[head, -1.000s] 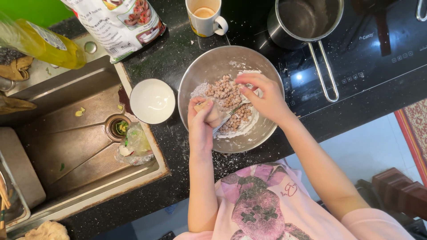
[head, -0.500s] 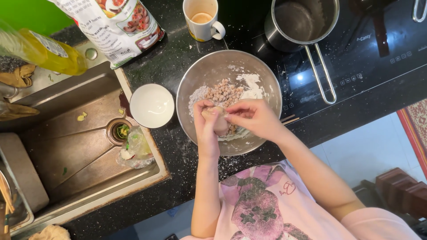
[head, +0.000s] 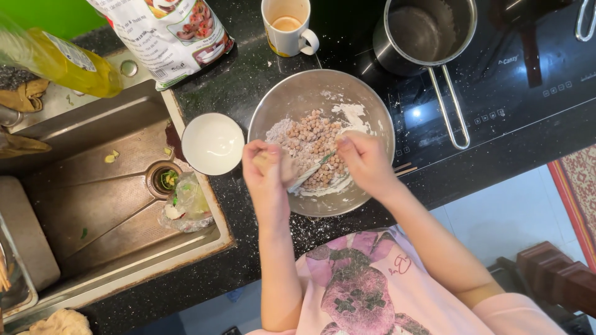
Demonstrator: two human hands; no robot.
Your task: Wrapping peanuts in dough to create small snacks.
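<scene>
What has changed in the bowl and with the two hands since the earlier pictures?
The right hand came down from the far rim to the near side of the metal bowl, level with the left hand. The floured balls now lie uncovered. The white bowl, mug and pot stayed.

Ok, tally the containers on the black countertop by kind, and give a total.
Metal mixing bowl: 1
White bowl: 1
Mug: 1
Saucepan: 1
Printed bag: 1
Total: 5
</scene>
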